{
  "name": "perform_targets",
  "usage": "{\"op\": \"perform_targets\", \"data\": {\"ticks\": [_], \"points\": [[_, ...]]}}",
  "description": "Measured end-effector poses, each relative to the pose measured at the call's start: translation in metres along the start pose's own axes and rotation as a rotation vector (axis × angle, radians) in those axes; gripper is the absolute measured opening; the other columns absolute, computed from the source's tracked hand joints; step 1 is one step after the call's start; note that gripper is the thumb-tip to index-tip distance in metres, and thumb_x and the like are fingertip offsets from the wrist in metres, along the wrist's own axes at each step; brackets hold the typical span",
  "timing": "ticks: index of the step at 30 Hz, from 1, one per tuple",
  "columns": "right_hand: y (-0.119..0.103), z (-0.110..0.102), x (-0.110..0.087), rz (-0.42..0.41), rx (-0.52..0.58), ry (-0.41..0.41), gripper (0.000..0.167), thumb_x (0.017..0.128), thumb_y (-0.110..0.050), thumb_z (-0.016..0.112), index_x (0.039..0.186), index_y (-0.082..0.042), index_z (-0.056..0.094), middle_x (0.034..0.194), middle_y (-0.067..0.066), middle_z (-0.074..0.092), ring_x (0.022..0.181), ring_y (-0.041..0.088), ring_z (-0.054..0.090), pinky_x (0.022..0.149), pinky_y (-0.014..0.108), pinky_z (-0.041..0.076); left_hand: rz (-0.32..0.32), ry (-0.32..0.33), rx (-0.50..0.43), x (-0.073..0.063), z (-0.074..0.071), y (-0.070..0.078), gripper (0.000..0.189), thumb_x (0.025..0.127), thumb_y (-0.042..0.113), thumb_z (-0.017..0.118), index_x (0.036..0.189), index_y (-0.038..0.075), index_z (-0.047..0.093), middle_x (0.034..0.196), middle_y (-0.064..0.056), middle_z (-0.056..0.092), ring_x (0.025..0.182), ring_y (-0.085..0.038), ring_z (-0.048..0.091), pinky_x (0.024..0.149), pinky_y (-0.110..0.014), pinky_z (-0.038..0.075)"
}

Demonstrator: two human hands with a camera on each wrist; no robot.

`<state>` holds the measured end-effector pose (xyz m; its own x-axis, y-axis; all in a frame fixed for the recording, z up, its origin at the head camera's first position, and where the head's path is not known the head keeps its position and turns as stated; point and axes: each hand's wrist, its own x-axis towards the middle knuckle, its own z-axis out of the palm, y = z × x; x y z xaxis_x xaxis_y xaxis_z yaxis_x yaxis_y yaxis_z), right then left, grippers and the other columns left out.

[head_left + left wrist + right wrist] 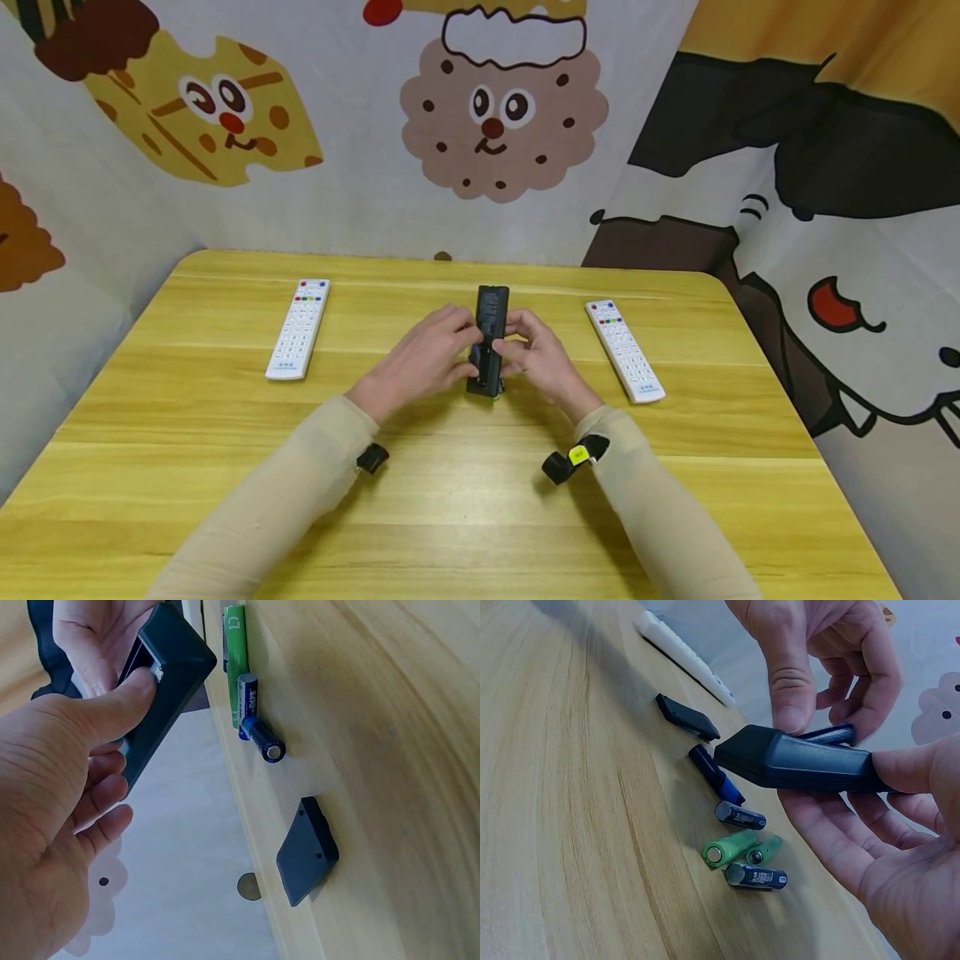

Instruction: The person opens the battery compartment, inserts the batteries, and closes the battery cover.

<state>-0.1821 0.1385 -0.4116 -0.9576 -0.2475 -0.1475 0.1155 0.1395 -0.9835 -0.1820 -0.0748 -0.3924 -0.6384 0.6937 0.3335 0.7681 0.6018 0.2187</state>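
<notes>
A black remote control point(492, 310) is held above the table, its back with the battery compartment turned up. My right hand point(546, 360) grips its side, fingers under it and thumb along the edge in the right wrist view. My left hand point(420, 354) is at the compartment, thumb at the end of the remote. Between its thumb and fingers a dark blue battery point(834, 735) is pinched, tilted at the compartment and partly hidden behind the remote. Below lie several loose blue batteries point(740, 815) and green batteries point(729, 849). The black battery cover point(304, 855) lies beside them.
A white remote control point(298, 329) lies on the wooden table point(450, 517) at the left, and another white remote point(625, 350) at the right. A patterned cloth point(360, 217) hangs behind the table's far edge.
</notes>
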Motion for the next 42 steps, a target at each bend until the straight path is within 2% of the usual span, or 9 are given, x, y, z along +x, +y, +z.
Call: {"op": "perform_targets", "data": {"ticks": [5,15,21,25,31,35,42], "points": [[0.001,0.000,0.000,-0.012,0.006,0.003,0.033,0.102,-0.002,0.059,0.134,-0.001,0.051,0.124,0.022,0.058,0.094,0.024,0.070,0.076,0.045,0.065,0.004,-0.001,0.000,0.001,0.001,0.000,0.033,0.083,0.024,0.089,0.105,0.005,0.074,0.106,-0.006,0.062,0.095,-0.020,0.054,0.085,-0.033,0.051],[0.001,-0.002,0.001,-0.033,0.023,0.007,0.032,0.103,-0.002,0.057,0.134,0.002,0.050,0.124,0.022,0.057,0.091,0.021,0.071,0.076,0.046,0.065,0.031,0.003,-0.007,0.001,0.002,0.001,0.036,0.085,0.019,0.087,0.116,0.004,0.075,0.109,-0.007,0.063,0.096,-0.020,0.055,0.085,-0.032,0.052],[-0.001,-0.004,0.000,-0.035,0.040,0.024,0.032,0.104,-0.002,0.057,0.135,0.002,0.050,0.121,0.019,0.058,0.089,0.018,0.071,0.080,0.055,0.063,0.025,0.005,-0.037,-0.001,0.003,0.001,0.041,0.089,0.023,0.084,0.123,0.004,0.072,0.112,-0.006,0.062,0.097,-0.019,0.054,0.082,-0.031,0.051],[-0.003,-0.005,0.000,-0.032,0.063,0.031,0.032,0.103,-0.002,0.057,0.135,0.001,0.050,0.121,0.018,0.058,0.089,0.019,0.071,0.079,0.054,0.063,0.001,-0.011,-0.057,-0.002,0.004,0.001,0.055,0.088,0.034,0.084,0.131,0.002,0.067,0.122,-0.008,0.060,0.105,-0.020,0.056,0.088,-0.033,0.053],[-0.003,-0.007,0.002,-0.028,0.102,0.044,0.033,0.103,-0.003,0.059,0.135,0.001,0.051,0.120,0.017,0.058,0.092,0.018,0.072,0.076,0.044,0.064,-0.012,-0.025,-0.089,-0.002,0.008,0.002,0.080,0.076,0.038,0.093,0.139,0.003,0.060,0.135,-0.011,0.052,0.122,-0.026,0.054,0.102,-0.039,0.053],[-0.003,-0.008,0.002,-0.028,0.120,0.048,0.033,0.103,-0.002,0.059,0.135,0.002,0.050,0.120,0.017,0.057,0.093,0.017,0.072,0.076,0.042,0.064,0.000,-0.006,-0.073,-0.003,0.012,0.002,0.081,0.074,0.034,0.095,0.140,0.005,0.057,0.140,-0.013,0.048,0.127,-0.030,0.053,0.105,-0.041,0.053],[-0.004,-0.007,0.002,-0.031,0.139,0.052,0.036,0.103,0.000,0.058,0.137,0.003,0.048,0.122,0.020,0.055,0.092,0.017,0.071,0.076,0.040,0.065,0.038,0.046,-0.060,-0.004,0.016,0.002,0.078,0.075,0.025,0.096,0.139,0.003,0.056,0.141,-0.015,0.048,0.128,-0.033,0.053,0.106,-0.042,0.053]]}}
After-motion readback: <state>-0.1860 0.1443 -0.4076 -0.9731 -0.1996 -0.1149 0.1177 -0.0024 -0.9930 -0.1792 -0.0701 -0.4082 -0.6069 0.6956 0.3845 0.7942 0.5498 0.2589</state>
